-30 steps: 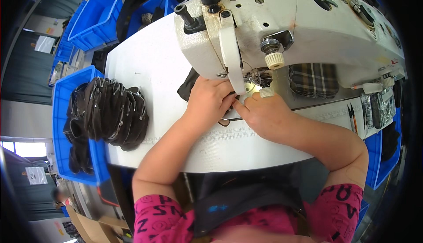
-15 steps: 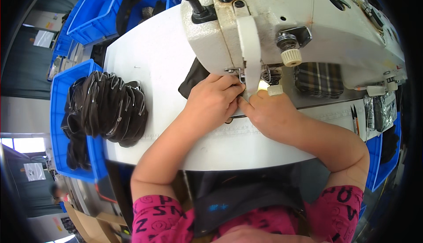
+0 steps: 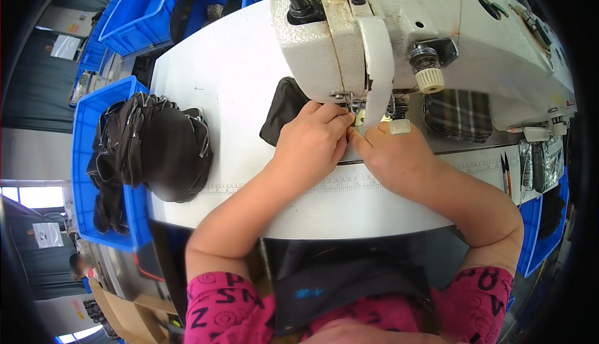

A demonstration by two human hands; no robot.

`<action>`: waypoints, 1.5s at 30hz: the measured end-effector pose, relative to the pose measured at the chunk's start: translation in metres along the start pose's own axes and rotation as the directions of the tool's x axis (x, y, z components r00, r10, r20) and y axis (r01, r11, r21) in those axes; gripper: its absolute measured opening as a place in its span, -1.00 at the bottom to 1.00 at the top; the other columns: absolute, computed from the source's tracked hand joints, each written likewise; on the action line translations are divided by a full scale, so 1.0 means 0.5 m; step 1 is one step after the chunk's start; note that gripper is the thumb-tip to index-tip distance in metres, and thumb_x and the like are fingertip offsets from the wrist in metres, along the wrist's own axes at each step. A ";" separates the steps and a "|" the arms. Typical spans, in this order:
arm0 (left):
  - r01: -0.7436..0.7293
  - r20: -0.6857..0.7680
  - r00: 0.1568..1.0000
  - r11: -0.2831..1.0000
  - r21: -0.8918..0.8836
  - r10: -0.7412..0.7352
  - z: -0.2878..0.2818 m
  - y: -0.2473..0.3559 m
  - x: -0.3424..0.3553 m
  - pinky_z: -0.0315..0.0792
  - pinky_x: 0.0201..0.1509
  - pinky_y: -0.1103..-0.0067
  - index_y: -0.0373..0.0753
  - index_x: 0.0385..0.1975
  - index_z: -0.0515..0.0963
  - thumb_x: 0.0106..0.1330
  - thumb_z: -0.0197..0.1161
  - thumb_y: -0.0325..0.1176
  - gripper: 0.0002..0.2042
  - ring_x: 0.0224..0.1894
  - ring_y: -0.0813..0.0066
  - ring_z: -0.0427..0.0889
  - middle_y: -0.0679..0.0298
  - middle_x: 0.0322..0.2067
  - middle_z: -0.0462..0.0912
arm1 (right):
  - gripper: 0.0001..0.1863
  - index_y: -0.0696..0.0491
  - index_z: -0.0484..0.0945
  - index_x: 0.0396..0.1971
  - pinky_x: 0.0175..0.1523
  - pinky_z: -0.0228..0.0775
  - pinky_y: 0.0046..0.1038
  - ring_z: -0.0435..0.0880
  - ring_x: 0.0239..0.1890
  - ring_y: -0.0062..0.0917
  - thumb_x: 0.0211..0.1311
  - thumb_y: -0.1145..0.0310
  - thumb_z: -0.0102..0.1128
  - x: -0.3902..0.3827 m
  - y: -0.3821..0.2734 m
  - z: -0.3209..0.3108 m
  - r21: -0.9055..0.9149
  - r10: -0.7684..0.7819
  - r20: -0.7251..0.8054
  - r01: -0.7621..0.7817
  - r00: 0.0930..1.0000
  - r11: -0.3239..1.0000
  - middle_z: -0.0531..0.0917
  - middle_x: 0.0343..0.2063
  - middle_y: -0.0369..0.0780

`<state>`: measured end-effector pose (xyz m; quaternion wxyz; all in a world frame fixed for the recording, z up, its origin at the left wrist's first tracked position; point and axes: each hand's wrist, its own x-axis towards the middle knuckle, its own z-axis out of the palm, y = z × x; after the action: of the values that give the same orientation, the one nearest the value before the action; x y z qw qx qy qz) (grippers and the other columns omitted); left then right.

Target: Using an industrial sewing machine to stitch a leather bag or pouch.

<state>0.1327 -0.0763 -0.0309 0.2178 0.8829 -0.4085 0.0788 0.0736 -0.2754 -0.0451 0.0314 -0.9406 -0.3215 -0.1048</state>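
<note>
Under the head of a white sewing machine, both my hands meet close to the needle area. My left hand is closed, with bent fingers pressed on a dark fabric piece that sticks out behind it to the left. Thumb and fingers of my right hand are drawn together against the left fingertips. What the right fingers grip is hidden by the hands and the presser area. A folded pile of dark plaid fabric lies right of the needle, beneath the machine arm.
At left, a heap of dark zippered pieces spills from a blue bin onto the white table. A ruler strip runs along the table. Pointed tools and plastic packets lie at right. More blue bins stand behind.
The view has shifted slightly, with the machine now farther right. More of the dark fabric shows beside my left hand. On the left heap, a smooth dark flap now covers several zips.
</note>
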 end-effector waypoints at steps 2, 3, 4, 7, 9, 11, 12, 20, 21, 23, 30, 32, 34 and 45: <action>0.010 -0.017 1.000 1.000 -0.003 -0.010 0.001 0.006 -0.005 0.60 -0.08 0.36 -0.25 -0.10 0.73 0.14 0.35 -0.49 -0.71 -0.10 0.15 0.68 0.27 -0.10 0.74 | -0.53 0.21 0.61 0.05 -0.37 0.43 -0.34 0.70 -0.48 -0.47 0.07 0.43 0.26 0.001 0.001 0.001 0.023 0.003 -0.038 -0.002 0.999 1.000 0.65 -0.53 -0.35; 0.024 -0.018 1.000 1.000 0.020 -0.023 -0.002 0.013 -0.010 0.60 -0.08 0.36 -0.25 -0.11 0.72 0.14 0.36 -0.48 -0.71 -0.11 0.15 0.68 0.28 -0.11 0.74 | -0.53 0.21 0.61 0.05 -0.37 0.43 -0.34 0.70 -0.48 -0.47 0.07 0.43 0.26 0.000 0.000 0.001 0.024 0.004 -0.038 -0.003 0.999 1.000 0.65 -0.53 -0.35; 0.033 -0.020 0.999 0.999 0.039 -0.033 -0.004 0.019 -0.010 0.60 -0.08 0.36 -0.24 -0.12 0.72 0.13 0.37 -0.48 -0.72 -0.11 0.14 0.68 0.29 -0.12 0.74 | -0.54 0.21 0.62 0.03 -0.38 0.42 -0.35 0.70 -0.48 -0.47 0.07 0.43 0.26 -0.001 0.000 -0.003 0.042 0.003 -0.037 -0.002 0.999 0.999 0.64 -0.54 -0.35; -0.026 0.017 1.000 0.990 0.141 0.024 -0.026 0.025 -0.011 0.61 -0.09 0.36 -0.21 -0.10 0.72 0.12 0.39 -0.46 -0.69 -0.11 0.13 0.68 0.29 -0.11 0.74 | -0.55 0.16 0.67 -0.01 -0.43 0.42 -0.38 0.66 -0.44 -0.49 0.03 0.42 0.25 -0.002 -0.003 -0.009 0.020 0.007 -0.042 -0.006 0.999 1.000 0.59 -0.53 -0.34; -0.004 0.046 0.999 0.997 0.081 0.000 -0.037 0.024 -0.008 0.60 -0.07 0.35 -0.21 -0.08 0.72 0.11 0.39 -0.46 -0.68 -0.11 0.11 0.67 0.28 -0.11 0.74 | -0.55 0.10 0.71 -0.03 -0.48 0.42 -0.40 0.62 -0.40 -0.51 -0.01 0.41 0.25 -0.004 -0.003 -0.005 -0.015 0.010 -0.052 -0.011 0.999 1.000 0.53 -0.51 -0.33; 0.047 0.098 0.994 0.998 -0.031 -0.044 -0.052 0.013 -0.007 0.59 0.03 0.42 -0.19 -0.08 0.70 0.11 0.37 -0.48 -0.67 -0.05 0.23 0.64 0.29 -0.14 0.72 | -0.55 0.22 0.64 -0.02 -0.39 0.41 -0.38 0.69 -0.48 -0.47 0.01 0.43 0.29 -0.001 -0.006 -0.003 0.054 -0.031 -0.088 0.036 0.996 0.998 0.64 -0.52 -0.33; 0.048 0.099 0.994 0.998 -0.032 -0.045 -0.055 0.000 -0.005 0.59 0.03 0.42 -0.19 -0.08 0.70 0.11 0.37 -0.48 -0.67 -0.05 0.23 0.64 0.29 -0.14 0.72 | -0.55 0.22 0.64 -0.02 -0.39 0.41 -0.38 0.69 -0.48 -0.47 0.01 0.43 0.29 -0.001 -0.009 -0.003 0.055 -0.031 -0.086 0.036 0.996 0.998 0.64 -0.52 -0.33; 0.268 0.195 0.962 0.803 -0.533 -0.192 -0.041 -0.035 -0.006 0.51 0.11 0.36 -0.18 -0.06 0.68 0.19 0.18 -0.62 -0.66 -0.01 0.09 0.58 0.18 -0.15 0.68 | -0.64 0.22 0.69 -0.12 -0.15 0.54 -0.42 0.60 0.08 -0.35 0.11 0.35 0.26 0.023 -0.036 0.012 0.126 -0.048 -0.271 0.085 0.961 0.988 0.64 -0.15 -0.12; 0.194 0.119 0.980 0.878 -0.437 -0.158 -0.044 -0.036 -0.005 0.51 0.09 0.35 -0.18 -0.10 0.68 0.14 0.20 -0.64 -0.66 -0.02 0.11 0.59 0.19 -0.16 0.68 | -0.64 0.22 0.69 -0.12 -0.15 0.54 -0.42 0.60 0.08 -0.35 0.11 0.35 0.26 0.024 -0.034 0.011 0.125 -0.050 -0.271 0.087 0.961 0.988 0.64 -0.15 -0.12; 0.122 0.044 0.993 0.937 -0.328 -0.114 -0.048 -0.040 -0.002 0.51 0.06 0.35 -0.17 -0.14 0.69 0.10 0.21 -0.66 -0.66 -0.03 0.14 0.59 0.21 -0.17 0.68 | -0.65 0.24 0.71 -0.12 0.01 0.56 -0.38 0.50 0.27 -0.21 0.14 0.34 0.23 0.023 -0.028 0.008 0.036 -0.147 -0.242 0.160 0.959 0.986 0.66 -0.01 -0.03; -0.283 -0.067 0.959 0.943 -0.178 0.275 -0.049 -0.047 -0.004 0.45 -0.06 0.44 -0.15 -0.31 0.66 0.02 0.38 -0.54 -0.78 -0.14 0.25 0.63 0.35 -0.27 0.71 | -0.53 0.37 0.66 -0.02 0.09 0.53 -0.33 0.59 0.20 -0.16 0.09 0.40 0.23 -0.001 -0.025 0.016 0.017 -0.178 -0.187 0.184 0.966 0.983 0.67 0.06 0.08; -0.255 0.035 0.963 0.948 -0.192 0.266 -0.061 -0.031 -0.010 0.44 -0.10 0.44 -0.15 -0.29 0.65 0.05 0.41 -0.48 -0.80 -0.18 0.25 0.64 0.36 -0.30 0.71 | -0.52 0.43 0.63 -0.01 0.06 0.51 -0.33 0.65 0.10 -0.17 0.10 0.43 0.22 -0.006 -0.025 0.004 -0.011 -0.182 -0.173 0.183 0.968 0.983 0.68 0.01 0.11; -0.066 0.128 0.989 0.997 -0.027 0.069 -0.102 -0.001 -0.007 0.40 -0.12 0.43 -0.13 -0.18 0.64 0.10 0.48 -0.30 -0.72 -0.23 0.26 0.63 0.37 -0.39 0.69 | -0.52 0.44 0.62 -0.01 0.05 0.50 -0.33 0.65 0.07 -0.19 0.10 0.44 0.21 -0.011 -0.030 0.001 0.000 -0.150 -0.172 0.153 0.974 0.988 0.68 0.00 0.12; 0.075 0.287 0.954 0.996 0.047 -0.085 -0.080 0.005 -0.017 0.52 -0.04 0.42 -0.18 -0.06 0.58 0.14 0.33 -0.54 -0.66 -0.05 0.25 0.65 0.20 -0.17 0.70 | -0.56 0.41 0.64 -0.04 0.00 0.42 -0.34 0.64 0.04 -0.25 0.12 0.43 0.20 -0.009 -0.032 0.003 -0.024 -0.164 -0.199 0.163 0.966 0.986 0.71 -0.04 0.06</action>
<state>0.1267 -0.0539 0.0029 0.1434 0.9044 -0.3984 -0.0524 0.0607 -0.2655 -0.0478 0.0513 -0.8956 -0.3927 -0.2026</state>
